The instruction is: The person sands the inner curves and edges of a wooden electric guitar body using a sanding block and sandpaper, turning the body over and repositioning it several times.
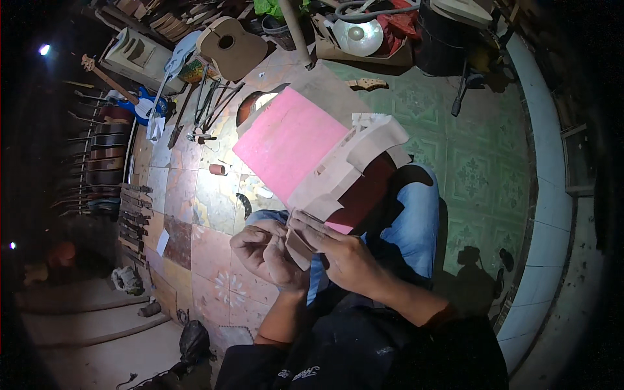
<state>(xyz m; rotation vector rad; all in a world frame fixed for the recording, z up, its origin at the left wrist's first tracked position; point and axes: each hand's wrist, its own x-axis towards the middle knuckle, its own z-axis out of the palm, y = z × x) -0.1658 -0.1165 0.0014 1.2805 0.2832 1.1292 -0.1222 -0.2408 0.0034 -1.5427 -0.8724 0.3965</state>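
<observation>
My right hand (348, 260) reaches in from the lower right, its fingers closed around a small flat tan piece (299, 249). My left hand (265, 250) is curled beside it, thumb and fingers pressed together; what they pinch, if anything, is hidden. Just beyond the hands, a board with a bright pink surface (292, 140) lies tilted over my lap. Along its right side sits a pale, curved, block-like piece (377, 146) with stepped edges. Underneath that piece a dark red surface (367, 192) shows, close to my jeans-covered knee.
An unfinished acoustic guitar body (232, 49) stands at the back, left of a wooden post (294, 32). A blue guitar (146, 107) leans at the left near a row of guitar bodies. A small brown cylinder (218, 169) lies on the tiles. A box (330, 45) holds a shiny disc.
</observation>
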